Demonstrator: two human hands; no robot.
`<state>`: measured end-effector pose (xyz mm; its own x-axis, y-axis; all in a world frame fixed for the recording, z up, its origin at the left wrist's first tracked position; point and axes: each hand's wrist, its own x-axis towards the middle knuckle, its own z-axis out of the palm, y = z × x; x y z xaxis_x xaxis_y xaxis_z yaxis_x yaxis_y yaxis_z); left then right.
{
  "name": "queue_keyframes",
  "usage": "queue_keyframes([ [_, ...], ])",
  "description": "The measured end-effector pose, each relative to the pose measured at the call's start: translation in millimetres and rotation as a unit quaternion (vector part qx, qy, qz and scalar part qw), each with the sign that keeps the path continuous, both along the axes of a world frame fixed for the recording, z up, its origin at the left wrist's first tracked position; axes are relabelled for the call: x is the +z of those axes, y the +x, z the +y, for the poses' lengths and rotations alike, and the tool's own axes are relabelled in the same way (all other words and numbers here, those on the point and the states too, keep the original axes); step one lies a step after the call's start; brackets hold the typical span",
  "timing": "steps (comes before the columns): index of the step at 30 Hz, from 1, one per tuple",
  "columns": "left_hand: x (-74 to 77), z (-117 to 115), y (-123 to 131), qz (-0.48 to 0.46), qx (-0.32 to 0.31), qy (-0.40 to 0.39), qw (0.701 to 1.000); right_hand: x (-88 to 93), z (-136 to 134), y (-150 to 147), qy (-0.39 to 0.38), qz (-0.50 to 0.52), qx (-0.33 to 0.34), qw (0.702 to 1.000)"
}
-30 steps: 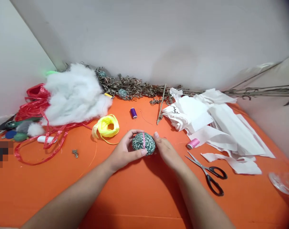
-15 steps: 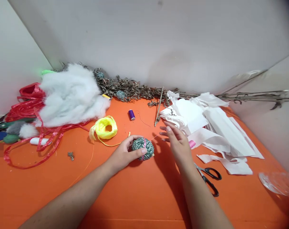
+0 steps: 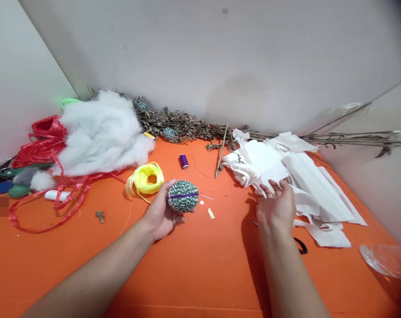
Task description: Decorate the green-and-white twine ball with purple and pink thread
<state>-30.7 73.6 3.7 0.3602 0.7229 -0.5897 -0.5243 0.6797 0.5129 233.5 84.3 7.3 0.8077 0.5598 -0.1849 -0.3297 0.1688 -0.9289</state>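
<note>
My left hand [image 3: 162, 216] grips a green-and-white yarn ball [image 3: 182, 196] above the orange table. A purple band runs across the ball, and a bit of pink shows at its left edge. Off to the right, my right hand [image 3: 276, 205] is open, palm turned up and fingers apart, close to the white sheets [image 3: 263, 161]. Between the hands lie a needle [image 3: 207, 197], a small white scrap [image 3: 202, 202] and a pale yellow piece [image 3: 210, 213]. Scissors [image 3: 300, 245] are mostly hidden under my right forearm.
Yellow ribbon [image 3: 149, 179] and a purple thread spool [image 3: 183, 161] lie beyond the ball. White stuffing [image 3: 101, 137] and red ribbon [image 3: 38, 148] fill the left. Dried stems [image 3: 187, 126] line the wall. A clear plastic container [image 3: 384, 260] stands at right.
My left hand has lifted and turned the yarn ball leftward, exposing its purple band and the needle. My right hand has moved right and turned palm up; the pink spool is now hidden.
</note>
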Motion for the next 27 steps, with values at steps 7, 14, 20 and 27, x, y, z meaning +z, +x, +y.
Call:
queue_keyframes([
  [7,-7.0,-8,2,0.081,-0.071,0.216,0.970,4.8,-27,-44,-0.024,-0.258,0.399,0.879],
  [14,-16.6,-14,3,0.262,-0.155,0.432,0.849,0.9,-31,-67,-0.023,-0.271,0.568,0.776],
  [20,-21.8,-14,5,0.322,-0.176,0.510,0.778,-1.6,-31,-67,0.019,-0.191,0.587,0.787],
  [27,-20.3,-19,7,0.301,-0.168,0.453,0.822,1.6,-30,-66,0.006,-0.150,0.554,0.819],
])
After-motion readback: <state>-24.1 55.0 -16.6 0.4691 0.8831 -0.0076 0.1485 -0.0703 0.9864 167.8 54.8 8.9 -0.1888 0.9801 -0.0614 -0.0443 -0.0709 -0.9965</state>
